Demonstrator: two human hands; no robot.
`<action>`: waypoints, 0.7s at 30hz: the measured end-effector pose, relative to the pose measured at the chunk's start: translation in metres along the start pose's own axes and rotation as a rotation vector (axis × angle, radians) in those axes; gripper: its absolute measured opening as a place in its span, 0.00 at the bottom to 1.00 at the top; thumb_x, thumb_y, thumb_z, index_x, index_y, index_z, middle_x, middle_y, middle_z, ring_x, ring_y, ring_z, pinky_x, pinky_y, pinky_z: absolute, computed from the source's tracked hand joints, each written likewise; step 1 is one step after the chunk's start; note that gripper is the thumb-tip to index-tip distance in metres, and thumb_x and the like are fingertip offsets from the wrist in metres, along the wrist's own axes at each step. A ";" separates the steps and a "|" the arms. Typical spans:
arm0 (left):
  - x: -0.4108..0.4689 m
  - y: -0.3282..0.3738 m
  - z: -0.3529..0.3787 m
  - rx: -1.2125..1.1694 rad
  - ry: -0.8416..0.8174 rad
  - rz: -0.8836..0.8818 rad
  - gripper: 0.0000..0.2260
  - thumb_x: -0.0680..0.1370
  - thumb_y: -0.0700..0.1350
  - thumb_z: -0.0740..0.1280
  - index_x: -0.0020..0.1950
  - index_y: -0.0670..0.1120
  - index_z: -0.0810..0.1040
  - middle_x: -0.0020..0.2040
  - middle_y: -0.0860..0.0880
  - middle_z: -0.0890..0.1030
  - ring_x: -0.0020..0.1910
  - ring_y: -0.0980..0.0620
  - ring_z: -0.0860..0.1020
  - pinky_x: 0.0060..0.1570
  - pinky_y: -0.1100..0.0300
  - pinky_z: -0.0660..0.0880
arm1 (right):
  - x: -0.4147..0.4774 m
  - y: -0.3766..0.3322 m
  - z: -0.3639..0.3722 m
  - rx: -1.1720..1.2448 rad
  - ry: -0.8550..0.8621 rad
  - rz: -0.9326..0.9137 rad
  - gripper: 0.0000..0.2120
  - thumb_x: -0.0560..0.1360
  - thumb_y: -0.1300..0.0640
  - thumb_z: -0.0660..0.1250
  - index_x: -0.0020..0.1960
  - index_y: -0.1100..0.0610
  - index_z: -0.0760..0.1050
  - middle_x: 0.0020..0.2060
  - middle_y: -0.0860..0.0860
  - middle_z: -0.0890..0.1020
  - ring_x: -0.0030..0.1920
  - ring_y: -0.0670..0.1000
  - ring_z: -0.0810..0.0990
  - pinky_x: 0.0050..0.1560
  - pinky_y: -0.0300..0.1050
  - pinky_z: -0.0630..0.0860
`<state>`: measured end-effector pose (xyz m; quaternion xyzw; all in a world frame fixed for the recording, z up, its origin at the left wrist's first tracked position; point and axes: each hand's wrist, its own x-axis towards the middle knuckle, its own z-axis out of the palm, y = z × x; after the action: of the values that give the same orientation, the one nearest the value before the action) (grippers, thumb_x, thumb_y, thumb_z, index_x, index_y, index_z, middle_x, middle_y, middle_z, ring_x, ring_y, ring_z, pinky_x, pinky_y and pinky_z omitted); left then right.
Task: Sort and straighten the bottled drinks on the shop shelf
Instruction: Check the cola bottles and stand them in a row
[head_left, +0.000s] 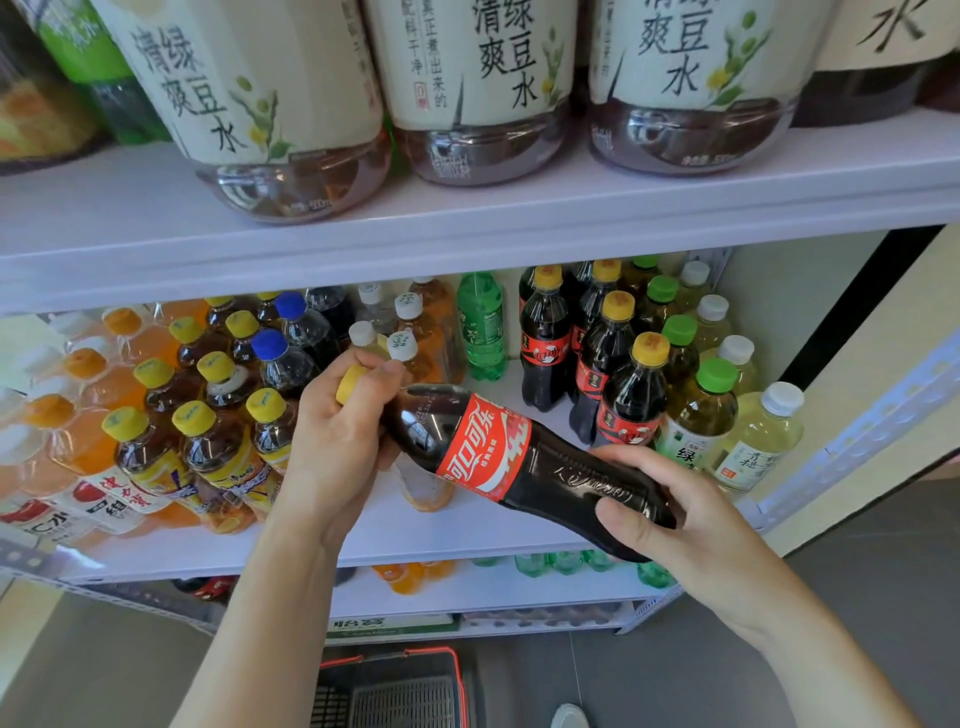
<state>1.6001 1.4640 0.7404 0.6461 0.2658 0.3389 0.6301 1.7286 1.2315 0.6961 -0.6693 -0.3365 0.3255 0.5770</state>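
The white shelf (467, 244) fills the view. On its top board stand three big bottles (483, 78) with cream labels reading 清爽绿豆水 in black brushwork, over dark liquid.

The middle board holds rows of smaller drinks. From the left these are orange drinks (78, 447), yellow-capped tea bottles (213, 447), two blue-capped bottles (283, 358) and one green Sprite (480, 327). Right of the Sprite are yellow-capped colas (545, 343), then green-capped teas (701, 415) whose label shows 绿. Pale white-capped bottles (763, 441) stand at the far right.

A red-rimmed basket (395, 686) sits on the floor below.

The cola bottle (488, 452) is held nearly flat in front of the middle board. Its neck points up-left and its base down-right. Its red label carries 可口可乐 in white script.

The left hand (337, 436) is curled round the neck, its fingers closed over the yellow cap (349, 384). The right hand (670, 514) grips the base end, with the fingers over the top and the thumb on the near side.
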 end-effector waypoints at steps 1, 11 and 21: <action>0.000 -0.001 0.001 -0.021 0.007 -0.021 0.10 0.80 0.39 0.62 0.39 0.45 0.73 0.27 0.53 0.71 0.23 0.58 0.68 0.19 0.67 0.63 | 0.000 0.002 0.002 0.010 0.012 0.001 0.17 0.70 0.46 0.72 0.58 0.43 0.78 0.51 0.46 0.84 0.52 0.46 0.82 0.49 0.42 0.80; 0.003 -0.011 -0.005 0.271 -0.049 -0.126 0.23 0.73 0.62 0.66 0.45 0.41 0.74 0.34 0.42 0.75 0.33 0.47 0.76 0.35 0.55 0.77 | -0.004 0.020 0.006 0.010 0.155 0.004 0.19 0.69 0.44 0.73 0.59 0.44 0.77 0.50 0.46 0.84 0.51 0.47 0.83 0.53 0.51 0.81; -0.004 -0.005 0.001 0.233 -0.091 0.052 0.20 0.75 0.56 0.63 0.46 0.37 0.71 0.31 0.50 0.71 0.28 0.55 0.70 0.28 0.63 0.69 | -0.002 0.025 0.005 -0.050 0.128 0.030 0.22 0.69 0.41 0.72 0.61 0.41 0.74 0.51 0.42 0.82 0.52 0.42 0.81 0.49 0.32 0.76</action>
<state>1.5986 1.4604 0.7348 0.7362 0.2578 0.2922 0.5533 1.7256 1.2297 0.6711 -0.7078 -0.2971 0.2821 0.5754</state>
